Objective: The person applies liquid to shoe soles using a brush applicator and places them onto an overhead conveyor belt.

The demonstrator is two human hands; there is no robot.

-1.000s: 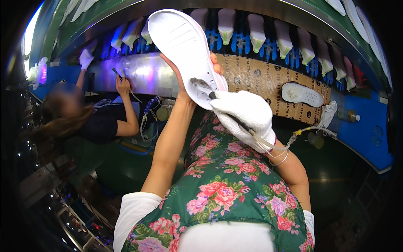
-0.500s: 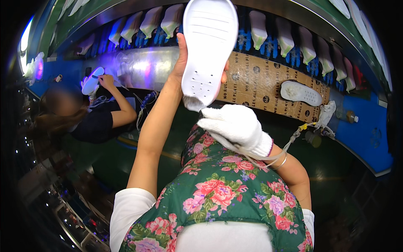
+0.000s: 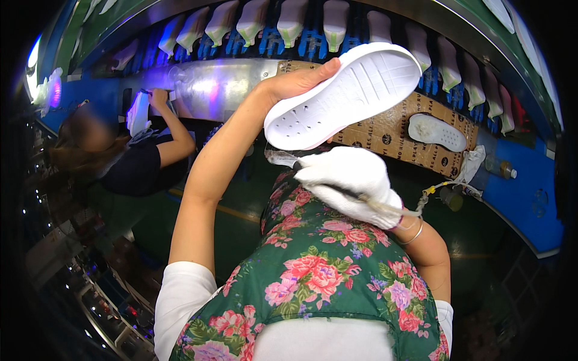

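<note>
At centre, my left grip (image 3: 298, 83) holds a white shoe sole (image 3: 344, 96); loosened, it could strike the brush (image 3: 280, 157) my right grip (image 3: 349, 177) clasps.

One bare left hand (image 3: 301, 81) and one gloved right hand (image 3: 349, 177), centre; three white soles (image 3: 346, 96), at centre, right and left; one brush (image 3: 281, 157), centre; one bottle (image 3: 503, 168), far right; one co-worker (image 3: 135, 165), left; at least a dozen shoe forms (image 3: 335, 23) across the top.

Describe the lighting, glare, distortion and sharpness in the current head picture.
All in the head view: purple-blue glare on the silvery bench surface; the blue table curves toward the black rim; the white sole is bright, its grooves legible; the brush bristles look indistinct; the green floor is dim.
</note>
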